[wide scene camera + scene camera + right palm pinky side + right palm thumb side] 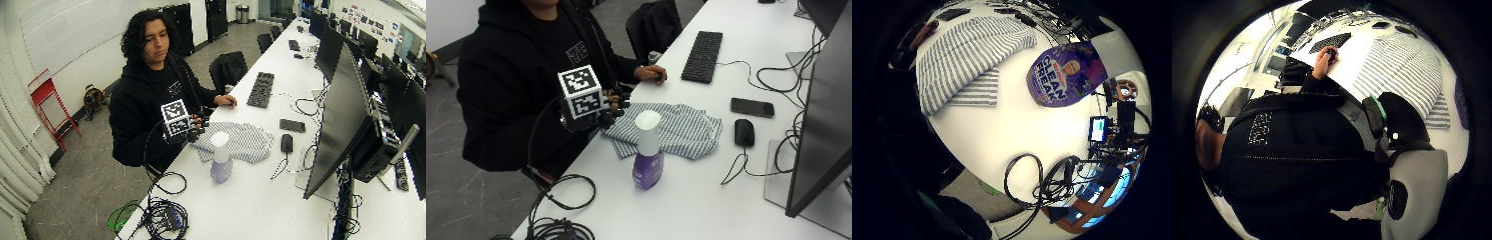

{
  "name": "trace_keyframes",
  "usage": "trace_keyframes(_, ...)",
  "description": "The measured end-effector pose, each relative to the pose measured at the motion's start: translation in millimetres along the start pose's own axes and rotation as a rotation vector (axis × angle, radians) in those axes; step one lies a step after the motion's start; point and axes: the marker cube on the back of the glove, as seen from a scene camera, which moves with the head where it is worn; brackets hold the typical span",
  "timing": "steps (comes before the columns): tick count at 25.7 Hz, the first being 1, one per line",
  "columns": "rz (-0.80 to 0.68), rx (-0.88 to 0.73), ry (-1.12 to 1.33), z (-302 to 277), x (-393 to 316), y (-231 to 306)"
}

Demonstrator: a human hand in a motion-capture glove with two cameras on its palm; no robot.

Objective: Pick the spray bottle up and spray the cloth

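The outside view looks down from across the worktop [692,200], close in, facing the seated person. The wide outside view takes the same direction from higher and farther back. Both share the spray bottle [647,150] and striped cloth [675,131]. The little-finger-side palm view faces the worktop beyond the hands, sharing bottle [1068,74] and cloth [964,60]. The thumb-side palm view faces back toward the person's black hoodie [1297,155].

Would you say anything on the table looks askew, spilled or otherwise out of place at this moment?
Nothing stands out. The spray bottle stands upright on the table, with no spill visible. The striped cloth lies rumpled beside it, apart from the gloved right hand.
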Motion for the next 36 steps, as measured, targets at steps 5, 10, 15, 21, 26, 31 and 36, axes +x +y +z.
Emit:
trace_keyframes(5,0.005,0.004,-0.005,-1,0,2)
trace_keyframes(10,0.014,0.006,-0.010,1,1,2)
trace_keyframes(15,0.048,-0.006,0.002,1,8,4)
trace_keyframes(21,0.146,-0.013,0.014,0,27,9)
trace_keyframes(26,0.305,0.094,0.008,-7,51,14)
trace_keyframes(31,0.539,0.242,0.013,-24,77,20)
trace_keyframes(36,0.806,0.428,-0.083,-43,109,18)
